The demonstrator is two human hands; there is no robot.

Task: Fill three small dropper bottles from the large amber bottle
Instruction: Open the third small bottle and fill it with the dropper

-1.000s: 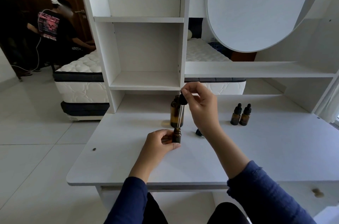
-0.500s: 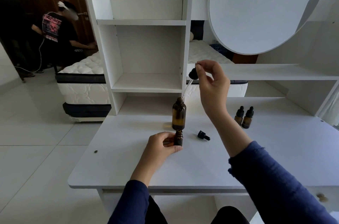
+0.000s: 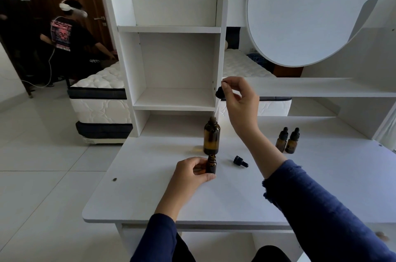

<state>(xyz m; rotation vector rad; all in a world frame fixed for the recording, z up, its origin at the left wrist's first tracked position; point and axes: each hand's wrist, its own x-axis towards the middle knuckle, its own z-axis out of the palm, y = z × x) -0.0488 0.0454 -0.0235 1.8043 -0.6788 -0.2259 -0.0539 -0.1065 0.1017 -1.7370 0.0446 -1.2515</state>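
Dropper [image 3: 220,92] in right hand [image 3: 240,100], amber bottle [image 3: 211,138] mid-desk [image 3: 150,186]

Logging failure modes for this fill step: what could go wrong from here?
The right hand pinches the dropper tilted, its tip at the neck of the large amber bottle; nothing steadies that bottle, so a nudge might tip it.
Carrying liquid to the small open bottle in the left hand may drip on the desk.
The loose dropper cap lying near the right forearm could be swept off.
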